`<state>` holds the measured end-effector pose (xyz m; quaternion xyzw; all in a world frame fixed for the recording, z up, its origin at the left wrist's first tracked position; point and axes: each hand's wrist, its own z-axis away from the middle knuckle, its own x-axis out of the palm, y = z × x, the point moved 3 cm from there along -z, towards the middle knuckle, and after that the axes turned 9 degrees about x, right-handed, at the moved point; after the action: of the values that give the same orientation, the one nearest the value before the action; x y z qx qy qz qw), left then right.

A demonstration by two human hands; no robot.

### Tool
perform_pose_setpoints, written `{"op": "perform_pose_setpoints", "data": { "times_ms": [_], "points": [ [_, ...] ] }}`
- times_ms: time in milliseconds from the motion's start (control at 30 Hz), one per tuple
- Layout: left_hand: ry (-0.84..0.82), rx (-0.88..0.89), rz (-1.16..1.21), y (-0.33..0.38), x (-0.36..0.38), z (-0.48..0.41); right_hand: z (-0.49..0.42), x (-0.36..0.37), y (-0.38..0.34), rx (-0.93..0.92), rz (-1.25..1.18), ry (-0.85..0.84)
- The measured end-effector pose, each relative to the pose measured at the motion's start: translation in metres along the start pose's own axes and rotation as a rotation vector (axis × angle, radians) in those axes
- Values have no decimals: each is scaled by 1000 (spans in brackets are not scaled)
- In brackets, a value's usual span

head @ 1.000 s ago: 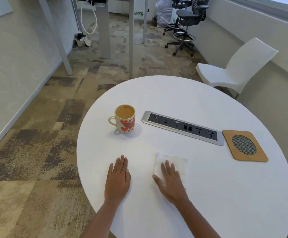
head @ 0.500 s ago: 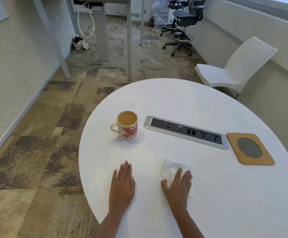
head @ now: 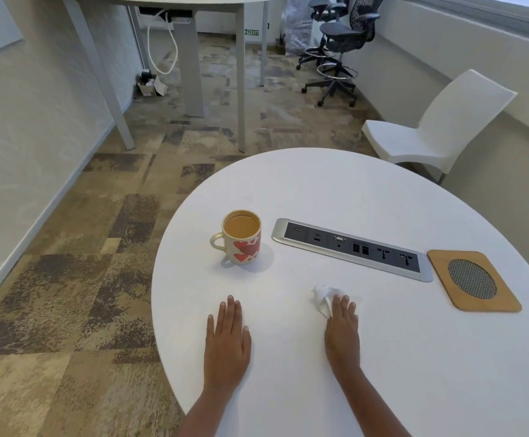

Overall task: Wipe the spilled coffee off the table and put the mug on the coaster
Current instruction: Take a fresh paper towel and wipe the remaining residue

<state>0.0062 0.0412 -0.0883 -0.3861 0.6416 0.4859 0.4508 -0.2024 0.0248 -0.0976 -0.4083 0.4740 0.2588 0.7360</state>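
Mug (head: 242, 238) of coffee stands upright at the left of the round table (head: 320, 190). Your left hand (head: 226, 345) lies flat, probably bracing; your right hand (head: 342, 334), fingers straight, presses the crumpled tissue (head: 322, 296) down to blot. Far right, the coaster (head: 474, 280) waits bare.
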Motion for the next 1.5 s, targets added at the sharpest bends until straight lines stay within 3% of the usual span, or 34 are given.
{"op": "perform_pose_setpoints", "data": {
  "times_ms": [267,467,567,633,767,867,967,1133,1233,1333,1500],
  "points": [
    [39,-68,-15,-35,-7,-19,-17,23,-84,-159,-35,-90],
    [95,-80,80,-41,-3,-25,20,54,-141,-451,48,-163],
    [84,-107,127,-42,-4,-28,40,59,-139,-601,152,-172],
    [59,-98,125,-41,-4,-30,43,48,-127,-701,98,-154],
    [3,5,108,-36,-6,-34,30,20,-85,-984,256,-27],
    [-53,54,122,-30,-6,-35,6,2,-46,-870,258,-56],
    [-7,-2,226,-24,-2,-36,-15,-17,2,-523,173,-115],
    [143,-203,481,-31,3,-42,-2,-14,31,-172,31,49],
    [152,-217,524,-31,4,-43,18,-1,19,6,-15,77],
    [140,-175,434,-28,4,-40,42,19,-7,-22,-53,-11],
    [57,-150,294,-26,9,-41,62,46,-67,-281,-40,-104]
  ]
}}
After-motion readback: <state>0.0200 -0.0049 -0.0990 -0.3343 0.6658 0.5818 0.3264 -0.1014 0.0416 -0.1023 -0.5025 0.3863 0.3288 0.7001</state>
